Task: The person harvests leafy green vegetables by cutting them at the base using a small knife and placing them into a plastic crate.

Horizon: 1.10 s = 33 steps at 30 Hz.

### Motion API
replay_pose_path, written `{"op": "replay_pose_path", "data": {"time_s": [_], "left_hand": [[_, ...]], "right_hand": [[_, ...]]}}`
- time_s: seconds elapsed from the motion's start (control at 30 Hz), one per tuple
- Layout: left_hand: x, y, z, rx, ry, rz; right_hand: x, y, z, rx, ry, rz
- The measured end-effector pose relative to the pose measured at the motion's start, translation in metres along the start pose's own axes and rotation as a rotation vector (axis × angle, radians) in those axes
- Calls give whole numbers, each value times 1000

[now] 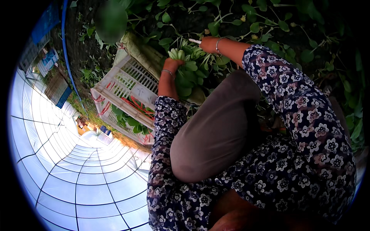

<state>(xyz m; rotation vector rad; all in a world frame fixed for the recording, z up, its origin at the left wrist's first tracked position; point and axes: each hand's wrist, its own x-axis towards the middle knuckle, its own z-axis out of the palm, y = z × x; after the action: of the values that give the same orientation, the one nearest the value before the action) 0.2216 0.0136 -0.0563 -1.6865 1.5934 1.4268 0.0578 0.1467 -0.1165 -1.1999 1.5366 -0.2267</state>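
My left hand (174, 64) grips a bunch of leafy greens (185, 79) that look like bok choy. Its pale cut stem ends point up and its leaves hang below the fist. Just to the right, my right hand (208, 45) is closed on a slim pale tool (194, 41), perhaps a small knife; most of it is hidden by the fingers. Low plants growing in dark soil surround the right hand. Beside my left forearm stands a white slatted plastic crate (115, 75) tied with red string, with more greens (130, 120) showing inside.
A pale green sack-like cloth (141, 52) lies along the crate's far side. A blue hose (67, 57) runs over the soil at the left. Cardboard boxes (83, 127) stand farther off, under a plastic-film greenhouse cover (95, 179). My bent knee (214, 130) rises between my arms.
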Motion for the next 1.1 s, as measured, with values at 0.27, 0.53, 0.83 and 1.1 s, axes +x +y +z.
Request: {"op": "replay_pose_path", "data": {"time_s": [0.27, 0.53, 0.83, 1.1], "left_hand": [[-3, -16, 0, -30, 40, 40], [-29, -10, 17, 99, 145, 361], [-93, 26, 73, 354, 194, 641], [-138, 70, 89, 264, -10, 770]], "right_hand": [[6, 24, 21, 174, -28, -15], [-55, 13, -6, 1068, 290, 99], [-78, -9, -26, 1408, 348, -150], [-198, 30, -68, 822, 1054, -203]]}}
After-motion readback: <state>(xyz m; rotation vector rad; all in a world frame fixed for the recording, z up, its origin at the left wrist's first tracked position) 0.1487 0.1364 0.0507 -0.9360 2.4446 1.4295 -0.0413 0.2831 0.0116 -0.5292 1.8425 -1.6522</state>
